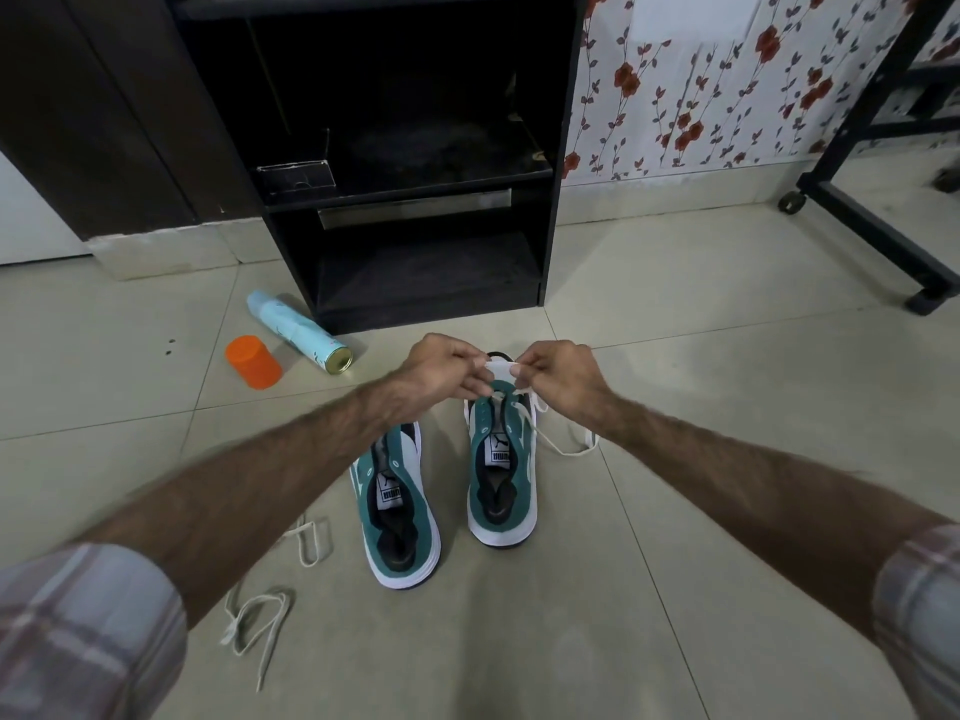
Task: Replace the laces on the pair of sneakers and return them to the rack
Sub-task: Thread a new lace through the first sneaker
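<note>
Left hand (pixel 445 367) and right hand (pixel 558 375) both pinching a white lace (pixel 500 367) above right sneaker (pixel 503 470), left sneaker (pixel 397 504) beside it, floor (pixel 675 366)

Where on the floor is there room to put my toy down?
Bare floor lies right of the right sneaker, past its lace, toward the black frame. There is more at the left, beyond the orange cap and can. It is crowded near the left sneaker, where loose laces lie.
</note>
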